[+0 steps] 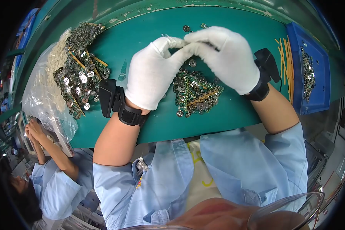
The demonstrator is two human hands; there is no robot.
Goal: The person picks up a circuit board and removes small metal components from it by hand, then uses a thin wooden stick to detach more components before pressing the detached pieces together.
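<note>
My left hand (153, 71) and my right hand (222, 55) both wear white gloves and meet fingertip to fingertip above the green table (142, 34). They pinch something small between them; it is too hidden to name. Just below the hands lies a small heap of green circuit strips with round silver discs (195, 94). A loose silver disc (192, 63) lies under the fingers. Black bands with boxes sit on both wrists.
A big pile of the same disc strips (78, 71) lies at the left on a clear plastic bag (46, 99). A blue tray (314, 73) at the right holds more parts, with yellow sticks (285, 65) beside it. Another person (50, 172) works at the lower left.
</note>
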